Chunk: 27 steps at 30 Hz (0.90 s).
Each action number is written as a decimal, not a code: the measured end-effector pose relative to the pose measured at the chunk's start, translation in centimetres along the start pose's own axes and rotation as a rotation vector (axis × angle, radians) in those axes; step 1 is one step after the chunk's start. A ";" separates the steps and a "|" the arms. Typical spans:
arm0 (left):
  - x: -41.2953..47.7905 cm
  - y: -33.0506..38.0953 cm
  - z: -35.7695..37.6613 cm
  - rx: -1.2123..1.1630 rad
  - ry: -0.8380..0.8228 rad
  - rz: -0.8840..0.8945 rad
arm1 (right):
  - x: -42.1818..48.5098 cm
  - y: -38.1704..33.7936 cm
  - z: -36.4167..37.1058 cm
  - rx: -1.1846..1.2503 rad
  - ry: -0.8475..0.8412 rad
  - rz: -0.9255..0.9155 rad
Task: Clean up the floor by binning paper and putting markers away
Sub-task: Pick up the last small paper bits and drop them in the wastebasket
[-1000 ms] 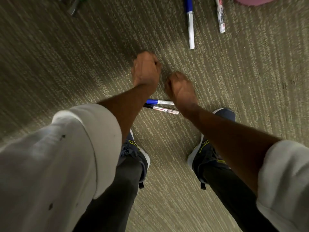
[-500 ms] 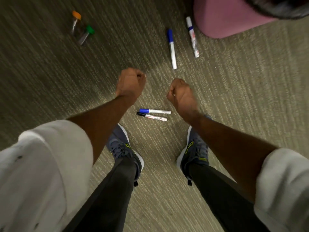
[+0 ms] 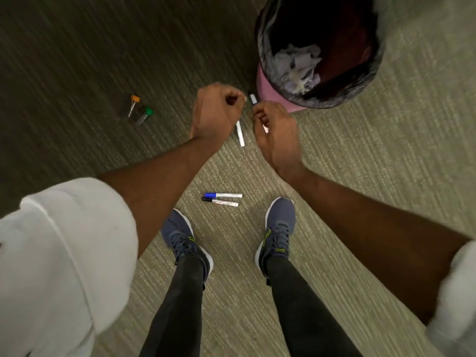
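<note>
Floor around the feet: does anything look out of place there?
Yes, pens are strewn about. A blue-capped white marker and a black-capped white marker lie on the grey-green carpet between the blue shoes. A third white marker and a fourth marker lie beside the pink bin. An orange-capped clear tube and a green-capped clear tube lie farther left.

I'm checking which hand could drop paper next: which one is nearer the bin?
Right. The right hand is just off the lower-left side of the bin in this view; the left hand is farther left, beyond it.

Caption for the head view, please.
Standing person, left hand and right hand fisted above carpet strewn with markers, beside a lined bin holding crumpled paper.
</note>
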State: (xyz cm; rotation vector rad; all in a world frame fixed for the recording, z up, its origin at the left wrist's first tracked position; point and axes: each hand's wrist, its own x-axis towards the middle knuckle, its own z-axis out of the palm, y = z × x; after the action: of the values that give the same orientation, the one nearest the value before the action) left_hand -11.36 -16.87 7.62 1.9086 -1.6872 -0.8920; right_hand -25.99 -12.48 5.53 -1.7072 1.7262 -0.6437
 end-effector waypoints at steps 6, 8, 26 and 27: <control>4.1 7.1 0.4 0.002 0.010 0.074 | 4.3 0.6 -7.0 -0.053 0.165 0.013; 5.1 8.8 0.7 0.002 0.003 0.079 | 5.2 1.2 -8.7 -0.104 0.188 0.014; 8.7 12.1 2.7 -0.055 -0.113 0.230 | 8.4 3.4 -14.5 -0.140 0.188 0.075; 8.7 12.2 2.7 -0.059 -0.130 0.247 | 8.2 3.4 -14.4 -0.145 0.190 0.070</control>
State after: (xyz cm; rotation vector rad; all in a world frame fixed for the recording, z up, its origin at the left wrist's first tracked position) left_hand -21.39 -27.15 12.70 1.5903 -1.8996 -0.9716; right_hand -38.52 -21.71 12.30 -1.7204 1.9991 -0.6825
